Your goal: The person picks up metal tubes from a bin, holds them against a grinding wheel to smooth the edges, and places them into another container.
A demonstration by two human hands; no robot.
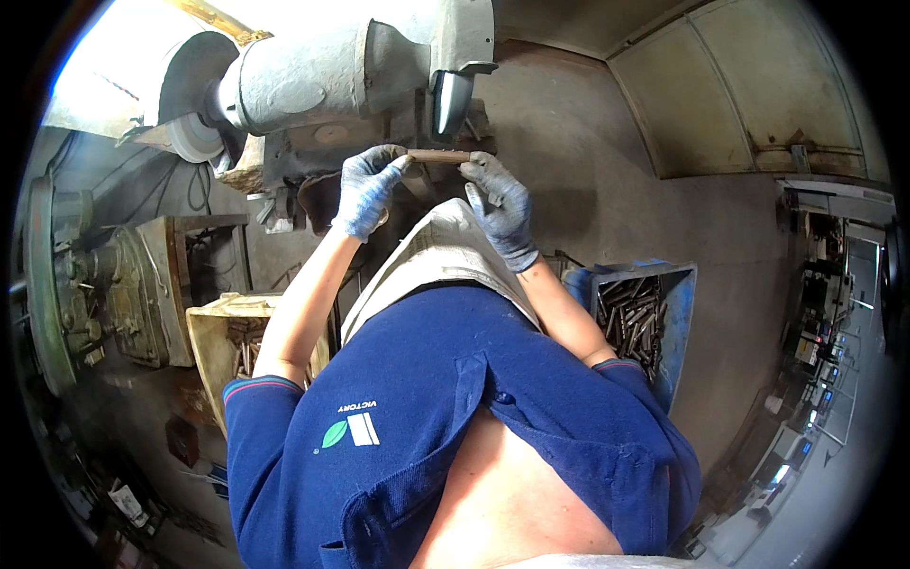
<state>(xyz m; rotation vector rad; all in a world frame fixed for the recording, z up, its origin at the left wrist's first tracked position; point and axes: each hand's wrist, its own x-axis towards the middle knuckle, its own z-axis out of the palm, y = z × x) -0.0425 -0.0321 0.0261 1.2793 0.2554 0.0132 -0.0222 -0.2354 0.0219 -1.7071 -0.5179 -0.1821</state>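
A short brown metal bar (pixel 438 156) lies level between my two hands, in front of the bench grinder (pixel 303 85). My left hand (pixel 368 194), in a grey-blue knit glove, pinches its left end between thumb and fingers. Its right end sits in the fingers of my right hand (pixel 500 211), gloved the same way. Just beyond the bar, the grinder's right wheel (pixel 453 104) shows its edge below a metal guard. To the left, a pale wheel (pixel 195 138) sticks out under a second guard. I cannot tell whether the wheels are turning.
A blue crate (pixel 680 327) with several dark metal pieces (pixel 630 318) stands by my right arm. A yellowish crate (pixel 210 356) holding similar pieces is by my left arm. Farther left stands a greenish machine (pixel 123 294). Metal panels (pixel 730 85) line the far right.
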